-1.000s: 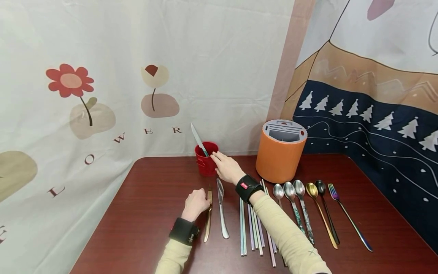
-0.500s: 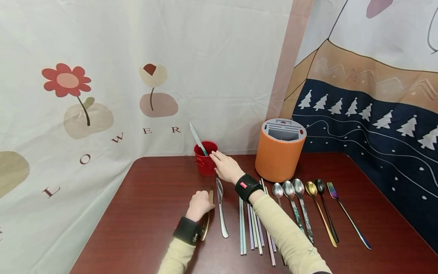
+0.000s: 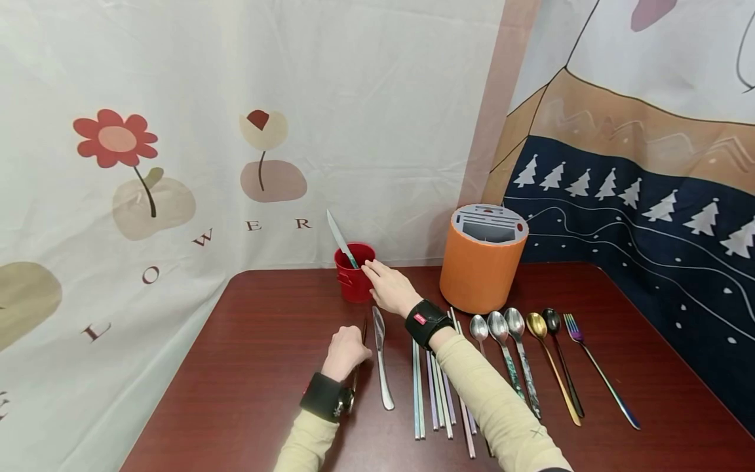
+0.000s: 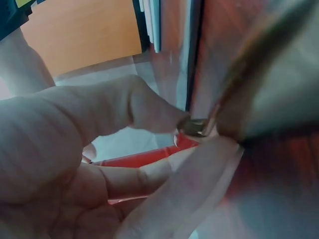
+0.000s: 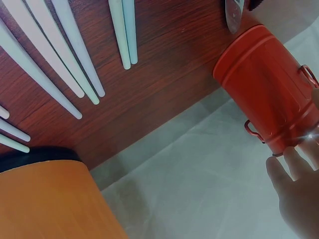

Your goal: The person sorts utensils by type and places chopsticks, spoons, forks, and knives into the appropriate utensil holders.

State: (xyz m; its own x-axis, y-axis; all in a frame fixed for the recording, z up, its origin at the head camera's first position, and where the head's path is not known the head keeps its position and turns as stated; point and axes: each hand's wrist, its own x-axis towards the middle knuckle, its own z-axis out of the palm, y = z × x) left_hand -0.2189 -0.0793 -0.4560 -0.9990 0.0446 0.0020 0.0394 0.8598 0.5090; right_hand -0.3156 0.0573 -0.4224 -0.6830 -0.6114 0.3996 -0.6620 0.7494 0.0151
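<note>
My left hand (image 3: 346, 354) pinches a gold-coloured table knife (image 3: 364, 332) between thumb and fingers. In the left wrist view the knife (image 4: 264, 55) is blurred, slanting up from the fingertips. My right hand (image 3: 392, 288) touches the rim of a small red bucket (image 3: 354, 288), its fingers extended. The right wrist view has those fingertips right at the mouth of the red bucket (image 5: 269, 84), which has small side handles. A knife with a pale blade (image 3: 338, 231) leans in the bucket. Just right of my left hand lies a silver knife (image 3: 382, 367).
Several pastel chopsticks (image 3: 436, 393) lie under and beside my right forearm. Further right are silver spoons (image 3: 515, 321), a gold spoon (image 3: 537, 324), a black spoon (image 3: 552, 321) and a rainbow-coloured fork (image 3: 573, 328). An orange cylindrical holder (image 3: 480, 278) stands at the back.
My left hand has shifted slightly right, and the gold knife has turned from its flat face to a thin edge-on view. The right hand stays at the bucket's rim.
</note>
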